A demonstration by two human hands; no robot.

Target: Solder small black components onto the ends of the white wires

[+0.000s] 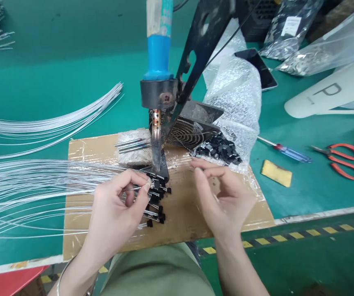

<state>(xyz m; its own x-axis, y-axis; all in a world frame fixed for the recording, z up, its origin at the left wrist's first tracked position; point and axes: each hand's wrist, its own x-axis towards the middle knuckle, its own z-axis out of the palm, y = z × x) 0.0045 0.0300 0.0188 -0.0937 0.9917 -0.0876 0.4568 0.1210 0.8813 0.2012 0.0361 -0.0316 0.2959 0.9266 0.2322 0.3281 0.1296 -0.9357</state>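
Observation:
My left hand [118, 205] is closed in a pinch on a thin white wire [132, 188], near its end. Beside its fingertips lie the ends of many similar wires, fitted with small black pieces [157, 195]. My right hand [224, 195] hovers over the cardboard [189, 222], its fingers loosely stretched and thumb near the index finger; I see nothing held in it. Just beyond it is a heap of small black pieces [217, 148]. Between the hands, a blue-handled hot-air tool [158, 57] points its metal nozzle [156, 144] downward, close to my left fingertips.
A black metal bracket [195, 53] holds the tool. Bubble wrap [235, 94], a screwdriver [288, 152], a yellow sponge [276, 172] and red-handled cutters [346, 158] lie right. A white cup [331, 88] and phone [259, 68] lie further back. A wire bundle [56, 127] lies left.

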